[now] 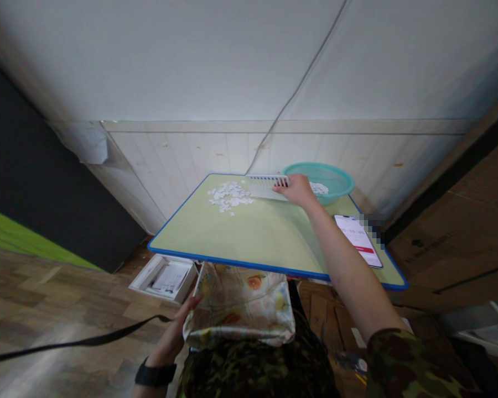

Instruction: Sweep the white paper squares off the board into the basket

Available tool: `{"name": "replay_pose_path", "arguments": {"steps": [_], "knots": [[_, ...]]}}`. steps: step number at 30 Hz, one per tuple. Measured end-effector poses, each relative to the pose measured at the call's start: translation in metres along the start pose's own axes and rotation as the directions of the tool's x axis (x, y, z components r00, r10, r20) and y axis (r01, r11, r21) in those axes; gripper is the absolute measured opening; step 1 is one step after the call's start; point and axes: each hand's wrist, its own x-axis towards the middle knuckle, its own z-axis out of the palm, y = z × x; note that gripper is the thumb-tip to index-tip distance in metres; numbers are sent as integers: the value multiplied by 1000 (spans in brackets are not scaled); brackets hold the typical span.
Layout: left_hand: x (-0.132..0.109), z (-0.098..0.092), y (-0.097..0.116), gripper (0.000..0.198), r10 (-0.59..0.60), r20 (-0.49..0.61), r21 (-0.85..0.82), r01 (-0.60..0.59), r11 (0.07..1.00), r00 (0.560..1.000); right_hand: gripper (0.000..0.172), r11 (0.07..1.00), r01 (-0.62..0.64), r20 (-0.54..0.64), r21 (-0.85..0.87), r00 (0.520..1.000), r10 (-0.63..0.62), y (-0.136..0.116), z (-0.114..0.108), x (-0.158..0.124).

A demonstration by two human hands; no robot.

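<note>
My right hand (pixel 297 190) reaches across a green table (pixel 253 232) with a blue rim and is closed on a flat white board (pixel 268 187) with a comb-like slotted edge. Just left of the board lies a heap of small white pieces (pixel 229 197) on the tabletop. My left hand (pixel 175 331) is low at the near table edge, its fingers against the side of a fruit-print bag (pixel 240 304) that rests on my lap.
A teal basin (pixel 334 178) with more white pieces stands at the table's far right corner. A lit phone (pixel 359 239) lies on the right side. On the wooden floor sit an open white box (pixel 164 278) and a black strap (pixel 78 341). A cable (pixel 299 83) runs down the wall.
</note>
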Motion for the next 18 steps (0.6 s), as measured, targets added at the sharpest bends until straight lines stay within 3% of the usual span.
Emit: {"name": "replay_pose_path", "arguments": {"steps": [3,8,18], "knots": [[0,1,1,60,-23,-15,-2,23,1000,1000,27,1000,-5,79,-17,997,6,8,-9,0],[-1,0,1,59,-21,4,-1,21,1000,1000,30,994,46,266,100,961,-71,23,-19,0],[1,0,0,60,-11,2,10,11,1000,1000,30,990,55,298,128,950,-91,30,-31,1]]}}
